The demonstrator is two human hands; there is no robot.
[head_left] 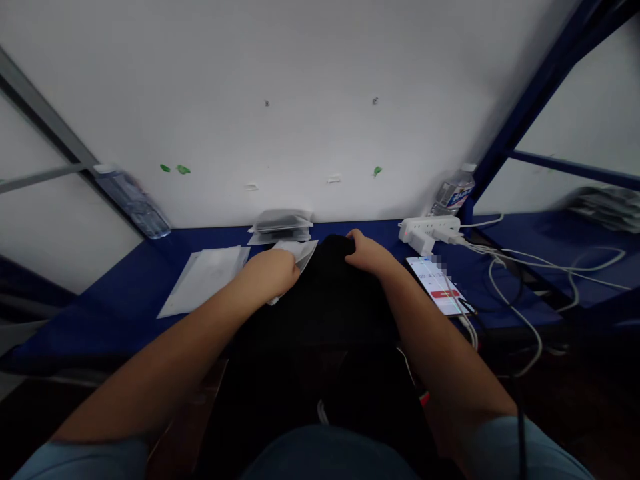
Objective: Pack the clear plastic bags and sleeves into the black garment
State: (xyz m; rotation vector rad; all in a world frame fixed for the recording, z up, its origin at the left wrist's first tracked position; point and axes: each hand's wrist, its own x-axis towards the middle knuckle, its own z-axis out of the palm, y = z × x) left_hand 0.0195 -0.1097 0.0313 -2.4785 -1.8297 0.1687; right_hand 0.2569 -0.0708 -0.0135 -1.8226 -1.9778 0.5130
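Note:
My left hand [273,272] is closed around a crumpled, whitish plastic bag [304,249], which sticks out past the fingers. Black cloth [333,293] lies across the blue desk and comes down over its front edge toward my lap. On the cloth's upper right edge, my right hand [367,253] is closed, thumb and fingers gripping the fabric. Flat translucent bags [207,277] lie left of my left hand. Behind it, against the wall, rests a small pile of similar bags [280,225].
On the right of the blue desk [115,287] are a lit phone [440,287], a white power strip [430,230] with several cables, and a plastic bottle [454,190]. Another bottle [133,200] leans at the left. A white wall [320,133] closes off the back.

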